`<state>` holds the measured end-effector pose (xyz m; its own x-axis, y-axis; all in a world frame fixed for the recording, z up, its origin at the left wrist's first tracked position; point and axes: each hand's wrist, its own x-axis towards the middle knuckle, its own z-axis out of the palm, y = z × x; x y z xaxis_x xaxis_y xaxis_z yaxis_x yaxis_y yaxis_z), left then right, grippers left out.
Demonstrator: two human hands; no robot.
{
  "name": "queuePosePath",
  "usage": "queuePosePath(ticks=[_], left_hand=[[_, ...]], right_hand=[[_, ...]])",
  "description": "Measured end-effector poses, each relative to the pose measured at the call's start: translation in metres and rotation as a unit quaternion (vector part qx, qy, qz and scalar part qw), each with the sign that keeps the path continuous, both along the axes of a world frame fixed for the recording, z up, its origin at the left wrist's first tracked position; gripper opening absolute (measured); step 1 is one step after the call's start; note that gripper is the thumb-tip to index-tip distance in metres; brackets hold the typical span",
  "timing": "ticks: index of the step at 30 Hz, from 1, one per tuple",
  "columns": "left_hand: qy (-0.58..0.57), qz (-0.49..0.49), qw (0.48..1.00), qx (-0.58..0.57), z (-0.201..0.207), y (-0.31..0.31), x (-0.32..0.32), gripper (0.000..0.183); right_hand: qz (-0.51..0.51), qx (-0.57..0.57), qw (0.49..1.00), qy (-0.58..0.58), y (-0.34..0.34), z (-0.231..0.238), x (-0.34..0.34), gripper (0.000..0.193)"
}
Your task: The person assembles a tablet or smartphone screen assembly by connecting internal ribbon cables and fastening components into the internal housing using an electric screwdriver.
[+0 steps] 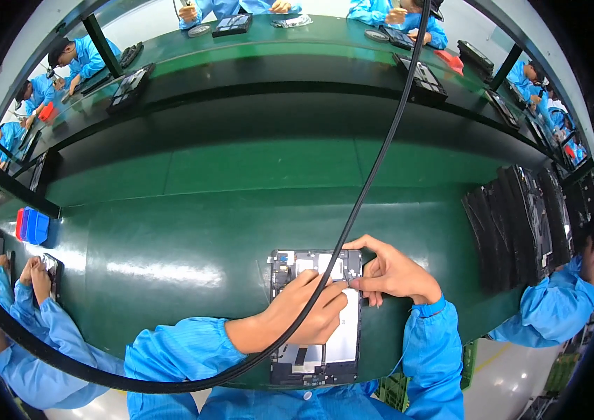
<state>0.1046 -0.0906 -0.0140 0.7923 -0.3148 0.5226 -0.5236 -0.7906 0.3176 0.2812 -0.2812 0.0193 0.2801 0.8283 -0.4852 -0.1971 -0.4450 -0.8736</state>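
Note:
An opened tablet [343, 339] lies lengthwise in front of me, its silver plates, dark boards and black frame exposed. Over its upper middle, my left hand [304, 308] is closed, fingers curled and tips pinched near the tablet's right edge. Whatever sits in that pinch is too small to make out. My right hand [396, 271] grips the tablet's upper right edge, index finger stretched along the top corner and thumb close to the left fingertips. A thick black cable [374, 171] passes across the view in front of my left hand.
A stack of black tablet-like units [514, 231] stands at the right. Red and blue bins [34, 225] sit at the left, near a co-worker's hands [39, 276] at a dark device. A raised shelf [241, 66] with several devices runs across the back of the green table [171, 231].

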Motion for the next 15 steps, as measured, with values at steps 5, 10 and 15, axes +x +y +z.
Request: queuePosePath(ticks=[5,10,15], left_hand=[[0.011,-0.003,1.0,-0.007,0.002,-0.001,0.002,0.021],[-0.018,0.011,0.995,-0.098,-0.007,0.007,0.008,0.024],[-0.084,0.086,0.973,-0.196,-0.002,0.039,-0.019,0.021]], right_hand=[[0.007,-0.017,0.999,-0.031,0.001,0.002,-0.004,0.066],[0.016,-0.005,0.998,-0.054,0.005,0.001,0.001,0.071],[-0.065,0.055,0.989,-0.125,0.001,-0.009,-0.01,0.064]])
